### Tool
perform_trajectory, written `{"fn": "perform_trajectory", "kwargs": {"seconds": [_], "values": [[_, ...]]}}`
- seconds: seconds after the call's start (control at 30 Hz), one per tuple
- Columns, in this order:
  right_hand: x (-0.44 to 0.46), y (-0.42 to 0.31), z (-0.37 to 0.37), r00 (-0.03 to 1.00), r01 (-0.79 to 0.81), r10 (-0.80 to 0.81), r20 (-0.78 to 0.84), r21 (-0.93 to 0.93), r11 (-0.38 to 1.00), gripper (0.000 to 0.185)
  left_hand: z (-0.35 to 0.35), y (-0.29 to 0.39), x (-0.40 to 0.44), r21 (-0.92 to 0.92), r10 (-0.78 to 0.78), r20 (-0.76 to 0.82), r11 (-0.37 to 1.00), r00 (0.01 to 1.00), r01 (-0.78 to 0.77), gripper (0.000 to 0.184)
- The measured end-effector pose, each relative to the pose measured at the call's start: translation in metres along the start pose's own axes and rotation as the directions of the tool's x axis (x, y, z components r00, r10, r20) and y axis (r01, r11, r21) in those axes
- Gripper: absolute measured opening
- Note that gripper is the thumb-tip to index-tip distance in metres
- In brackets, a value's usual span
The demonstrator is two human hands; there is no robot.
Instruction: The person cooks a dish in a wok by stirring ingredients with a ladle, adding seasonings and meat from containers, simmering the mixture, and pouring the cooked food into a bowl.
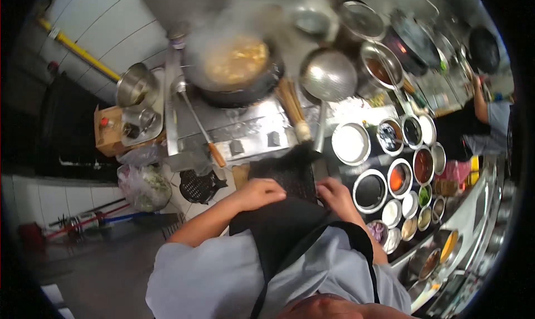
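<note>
My left hand (261,194) is closed at the upper edge of the black apron (290,230), its fingers curled; what they hold, if anything, is too small to make out. On the other side of the apron, my right hand (332,192) is also curled, near a dark cloth (298,154). Ahead of my hands a steaming wok (237,68) of food stands on the stove. A ladle (195,115) with a wooden handle lies left of the wok, and a bamboo brush (293,108) and a perforated strainer (329,75) are on its right.
Round containers of sauces and ingredients (390,177) fill the counter at right. Another person's arm (480,101) shows at the far right. Metal bowls (136,85) and a plastic bag of greens (146,185) are at left.
</note>
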State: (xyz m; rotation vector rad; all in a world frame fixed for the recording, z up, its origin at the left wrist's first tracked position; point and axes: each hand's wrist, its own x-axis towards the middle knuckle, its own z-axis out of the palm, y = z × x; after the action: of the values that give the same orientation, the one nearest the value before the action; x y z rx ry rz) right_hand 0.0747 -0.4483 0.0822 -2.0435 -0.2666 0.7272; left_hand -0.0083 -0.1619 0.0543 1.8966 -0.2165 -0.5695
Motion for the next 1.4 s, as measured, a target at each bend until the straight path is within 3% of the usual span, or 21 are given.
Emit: {"fn": "perform_trajectory", "kwargs": {"seconds": [0.07,0.13,0.23,0.3,0.43,0.47,0.53,0.57,0.63,0.67,0.7,0.77,0.83,0.87,0.9,0.93,0.97,1.07,1.17,1.27,1.4], "values": [[0.055,-0.043,0.027,0.903,0.422,-0.386,0.19,-0.215,0.881,0.025,-0.02,-0.045,-0.035,-0.024,-0.155,-0.526,0.986,0.836,0.167,0.027],[0.092,-0.081,0.055,0.858,0.469,-0.386,0.338,-0.214,0.857,0.025,-0.04,-0.089,-0.054,-0.136,-0.321,-0.828,0.91,0.459,0.391,0.032],[0.145,-0.094,0.108,0.814,0.473,-0.267,0.517,-0.32,0.821,0.029,-0.067,-0.16,-0.049,-0.149,-0.353,-0.887,0.83,0.299,0.538,0.051],[0.166,-0.089,0.143,0.757,0.535,-0.145,0.637,-0.477,0.697,0.032,-0.077,-0.149,-0.039,-0.179,-0.424,-0.841,0.804,0.335,0.568,0.061],[0.17,-0.115,0.176,0.69,0.586,-0.228,0.686,-0.345,0.733,0.034,-0.083,-0.155,-0.013,-0.268,-0.486,-0.821,0.79,0.298,0.552,0.072],[0.166,-0.122,0.178,0.678,0.585,-0.222,0.701,-0.332,0.74,0.034,-0.083,-0.15,-0.014,-0.24,-0.437,-0.871,0.777,0.224,0.583,0.061],[0.164,-0.14,0.174,0.743,0.47,-0.129,0.656,-0.376,0.798,0.035,-0.096,-0.123,-0.02,-0.596,-0.696,-0.684,0.705,0.217,0.384,0.041],[0.167,-0.14,0.173,0.758,0.481,-0.113,0.643,-0.433,0.762,0.035,-0.1,-0.128,-0.02,-0.59,-0.693,-0.684,0.709,0.227,0.387,0.041],[0.17,-0.14,0.168,0.787,0.451,-0.13,0.603,-0.42,0.788,0.036,-0.106,-0.14,-0.023,-0.848,-0.71,-0.529,0.42,0.465,-0.323,0.02],[0.17,-0.139,0.167,0.803,0.436,-0.149,0.577,-0.398,0.807,0.036,-0.119,-0.123,-0.033,-0.827,-0.652,-0.555,0.366,0.517,-0.426,0.013],[0.176,-0.134,0.169,0.795,0.471,-0.184,0.579,-0.396,0.788,0.036,-0.126,-0.121,-0.033,-0.786,-0.696,-0.599,0.416,0.397,-0.457,0.011],[0.177,-0.149,0.17,0.778,0.493,-0.232,0.584,-0.338,0.802,0.036,-0.135,-0.109,-0.045,-0.726,-0.618,-0.674,0.449,0.405,-0.522,0.016],[0.182,-0.141,0.187,0.802,0.486,-0.285,0.526,-0.295,0.823,0.038,-0.113,-0.116,-0.049,-0.608,-0.485,-0.794,0.649,0.367,-0.458,0.022],[0.173,-0.166,0.183,0.821,0.433,-0.292,0.491,-0.2,0.879,0.046,-0.109,-0.094,-0.052,-0.541,-0.456,-0.826,0.807,0.331,-0.237,0.026],[0.172,-0.176,0.187,0.807,0.456,-0.32,0.496,-0.18,0.871,0.06,-0.095,-0.138,-0.049,-0.429,-0.346,-0.899,0.818,0.268,-0.384,0.027],[0.178,-0.18,0.197,0.781,0.484,-0.374,0.501,-0.108,0.868,0.077,-0.096,-0.189,-0.057,-0.451,-0.254,-0.888,0.644,0.383,-0.618,0.028],[0.18,-0.182,0.206,0.78,0.518,-0.407,0.475,-0.125,0.846,0.087,-0.105,-0.139,-0.056,-0.621,-0.368,-0.779,0.334,0.508,-0.709,0.03],[0.187,-0.193,0.204,0.771,0.574,-0.538,0.342,-0.006,0.819,0.058,-0.12,-0.071,-0.041,-0.598,-0.08,-0.663,0.654,0.744,-0.463,0.042],[0.181,-0.187,0.163,0.912,0.373,-0.376,-0.162,-0.049,0.927,0.026,-0.123,-0.023,-0.03,-0.524,0.202,-0.258,0.792,0.945,-0.313,0.048],[0.151,-0.167,0.103,0.978,0.166,-0.174,-0.116,-0.07,0.984,0.023,-0.115,0.026,-0.017,-0.429,0.363,0.153,0.862,0.919,-0.269,0.053],[0.089,-0.111,0.066,0.983,0.11,-0.124,-0.138,-0.104,0.988,0.027,-0.103,0.068,-0.013,-0.349,0.394,0.421,0.902,0.817,-0.256,0.061]]}}
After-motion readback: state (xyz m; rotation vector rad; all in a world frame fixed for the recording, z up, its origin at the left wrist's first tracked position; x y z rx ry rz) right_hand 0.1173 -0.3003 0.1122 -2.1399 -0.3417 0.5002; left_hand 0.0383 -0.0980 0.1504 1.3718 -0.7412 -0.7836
